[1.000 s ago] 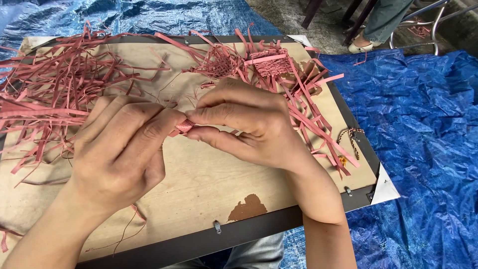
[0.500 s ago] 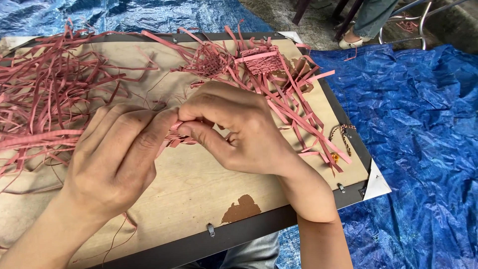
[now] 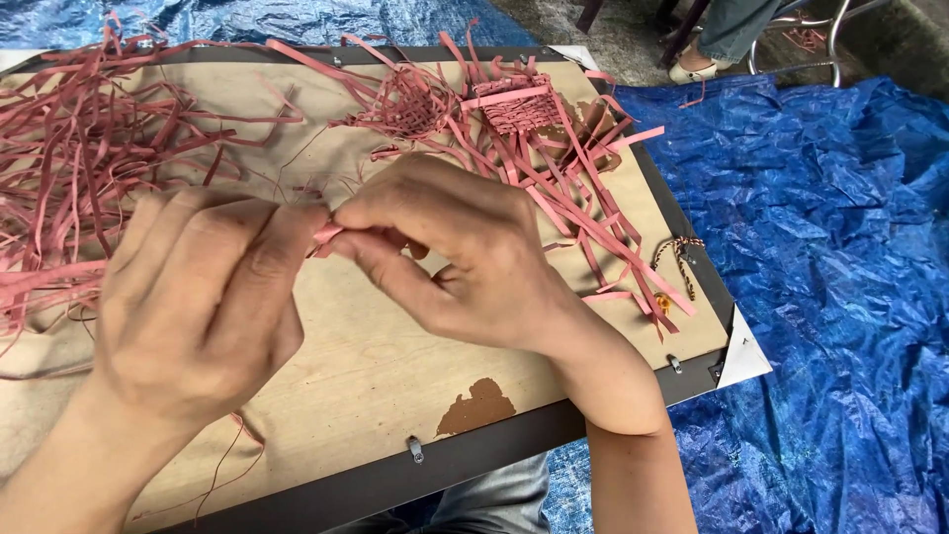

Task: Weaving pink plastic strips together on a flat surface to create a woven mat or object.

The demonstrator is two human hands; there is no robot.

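Head view looks straight down on my two hands, which meet over the middle of the wooden board (image 3: pixel 376 376). Between them I pinch a short pink strip (image 3: pixel 326 237): my left hand (image 3: pixel 203 297) has its fingers curled over one end, and my right hand (image 3: pixel 450 257) nips the other end between thumb and forefinger. The hands are together, fingertips almost touching, both clamped on that strip, which shows only as a small pink bit in the gap between them, just above the board's bare centre.

Out from there, a loose heap of pink strips (image 3: pixel 89 188) covers the board's left part, just beyond my left hand. Toward the board's far edge, past my right hand, lie two small woven pieces (image 3: pixel 514 104) of the same pink strips, with long loose ends fanning down toward the board's right edge. Near that right edge sits a bit of braided cord (image 3: pixel 677 252).

The board has a dark frame (image 3: pixel 474 455) with small metal clips along its near side. Beneath and to the right of the board spreads a blue tarp (image 3: pixel 840 297). Beyond the board's far right corner, another person's shoe (image 3: pixel 692 71) rests on the ground.
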